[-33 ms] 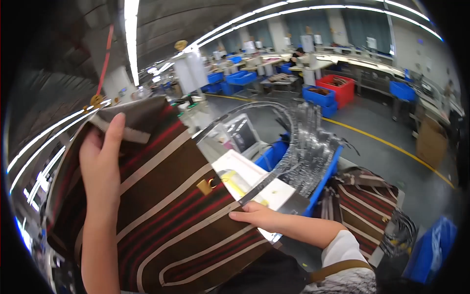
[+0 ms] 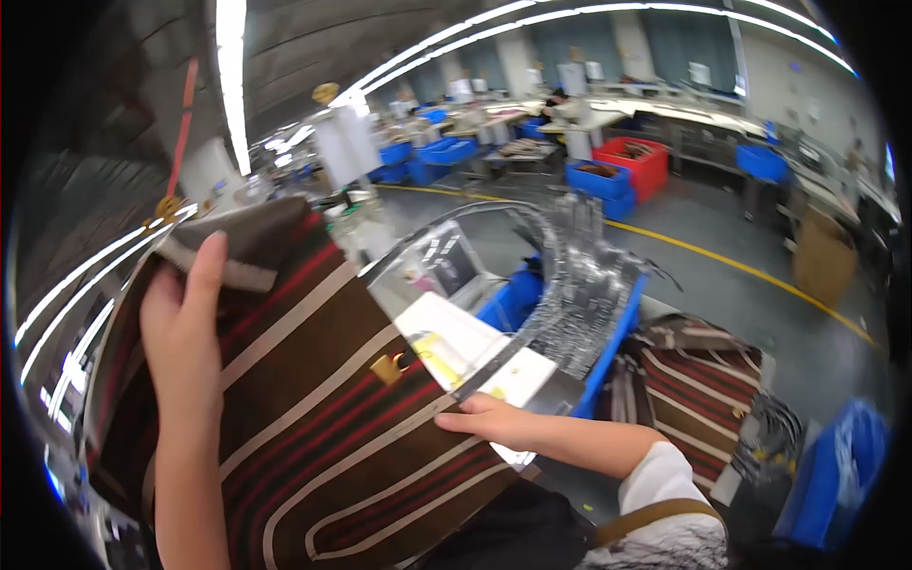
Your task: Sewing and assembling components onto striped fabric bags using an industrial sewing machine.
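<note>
A large striped handbag (image 2: 313, 380), brown with red, black and cream bands, is held up tilted in front of me. On its face sits a small gold-coloured metal clasp (image 2: 388, 369). My left hand (image 2: 185, 332) is closed on the bag's upper left edge, thumb over the folded grey-brown lining (image 2: 242, 242); its other fingers are partly hidden. My right hand (image 2: 486, 421) pinches the bag's right edge beside the lower end of a handle (image 2: 503, 361). That handle loops out to the right and looks wrapped in clear film.
Behind the handle are a white table (image 2: 446, 328) and a blue bin (image 2: 608, 351) with shiny film-wrapped strips (image 2: 589, 294). A second striped bag (image 2: 698, 399) lies at lower right. Farther off are a red crate (image 2: 632, 166), a cardboard box (image 2: 825, 252), workbenches (image 2: 703, 114) and a person (image 2: 554, 103).
The surroundings, the bag and both hands sit slightly farther left in the picture. Both hands keep the same hold on the handbag.
</note>
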`<state>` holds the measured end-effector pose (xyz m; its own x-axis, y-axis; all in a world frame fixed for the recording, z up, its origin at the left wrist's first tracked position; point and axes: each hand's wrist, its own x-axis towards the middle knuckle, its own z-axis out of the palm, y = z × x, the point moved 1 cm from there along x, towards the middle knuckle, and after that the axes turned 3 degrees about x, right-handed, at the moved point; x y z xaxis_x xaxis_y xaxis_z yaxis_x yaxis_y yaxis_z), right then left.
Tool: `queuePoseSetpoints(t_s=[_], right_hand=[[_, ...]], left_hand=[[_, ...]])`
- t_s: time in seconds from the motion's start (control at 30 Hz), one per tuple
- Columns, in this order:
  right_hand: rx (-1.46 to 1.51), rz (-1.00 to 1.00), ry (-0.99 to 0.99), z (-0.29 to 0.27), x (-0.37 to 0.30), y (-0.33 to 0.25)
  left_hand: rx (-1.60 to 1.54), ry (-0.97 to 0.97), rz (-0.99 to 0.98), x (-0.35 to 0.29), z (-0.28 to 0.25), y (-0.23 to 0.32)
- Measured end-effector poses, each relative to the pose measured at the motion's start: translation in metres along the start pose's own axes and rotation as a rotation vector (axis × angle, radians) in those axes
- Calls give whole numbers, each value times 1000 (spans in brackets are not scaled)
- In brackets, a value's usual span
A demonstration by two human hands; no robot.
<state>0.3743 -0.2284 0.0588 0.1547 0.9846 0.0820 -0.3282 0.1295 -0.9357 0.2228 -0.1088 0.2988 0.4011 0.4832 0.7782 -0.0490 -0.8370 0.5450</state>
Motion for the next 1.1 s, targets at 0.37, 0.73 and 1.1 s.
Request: queuePoseSetpoints(t_s=[0.37,0.73,1.1], right_hand=[[191,-312,517,-92,-130,16],[304,-387,1436,-249,-450,108],[-10,155,1858,-249,-542,176]], left_hand=[[-444,-680,138,-32,145,79],[-446,-1586,110,-121,196,-8],[-443,-1438,-570,-197,141,-189]])
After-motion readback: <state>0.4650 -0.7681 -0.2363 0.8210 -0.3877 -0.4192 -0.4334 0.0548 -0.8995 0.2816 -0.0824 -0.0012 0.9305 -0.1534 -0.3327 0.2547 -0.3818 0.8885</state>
